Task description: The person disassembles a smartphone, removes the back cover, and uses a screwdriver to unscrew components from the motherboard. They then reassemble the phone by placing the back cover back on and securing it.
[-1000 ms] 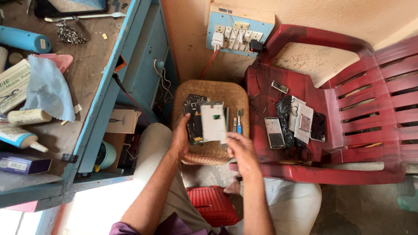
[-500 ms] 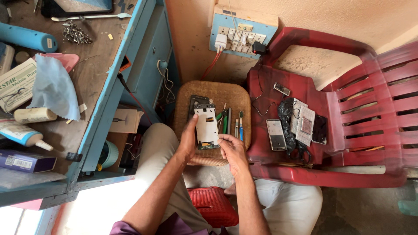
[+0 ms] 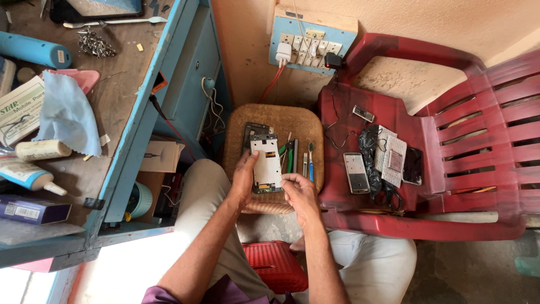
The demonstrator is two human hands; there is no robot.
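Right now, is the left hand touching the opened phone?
Touching: the head view shows the left hand wrapped along the left edge of the opened phone, no gap.

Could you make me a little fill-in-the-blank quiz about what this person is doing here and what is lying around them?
1. Both hands, left hand and right hand, hold an opened ____ over the round stool.
2. The plastic chair beside the stool is ____ in colour.
3. On the workbench at the left lies a light ____ cloth.
4. The small tools lie on the stool, to the ____ of the held item.

Missing words: phone; red; blue; right
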